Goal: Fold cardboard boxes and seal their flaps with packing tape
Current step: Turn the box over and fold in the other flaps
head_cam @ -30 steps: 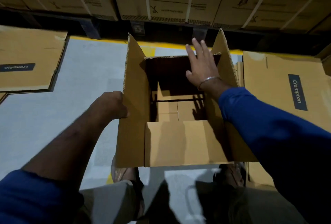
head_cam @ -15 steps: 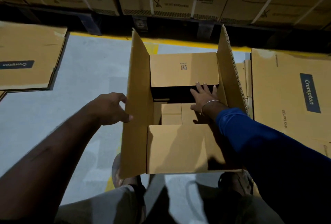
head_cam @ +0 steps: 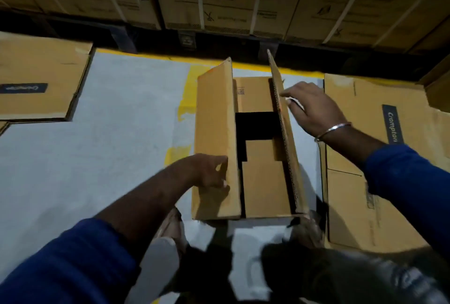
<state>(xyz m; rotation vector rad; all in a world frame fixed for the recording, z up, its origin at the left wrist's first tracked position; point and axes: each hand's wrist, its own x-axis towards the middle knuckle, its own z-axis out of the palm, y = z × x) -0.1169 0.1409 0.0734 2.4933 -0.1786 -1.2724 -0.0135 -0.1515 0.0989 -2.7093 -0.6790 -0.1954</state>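
Left hand (head_cam: pixel 209 172) presses left flap (head_cam: pixel 214 133); right hand (head_cam: pixel 314 106) — right flap (head_cam: pixel 283 133).

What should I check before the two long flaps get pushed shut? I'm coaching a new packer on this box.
1. Far short flap folded in: ok.
2. Near short flap folded in: ok.
3. Left hand on the left long flap: ok, fingers against its outer face.
4. Right hand on the right long flap: ok, fingers at its top edge.
5. Long flaps closed: not ok, both stand roughly upright.
6. Packing tape within reach: cannot tell, none in view.
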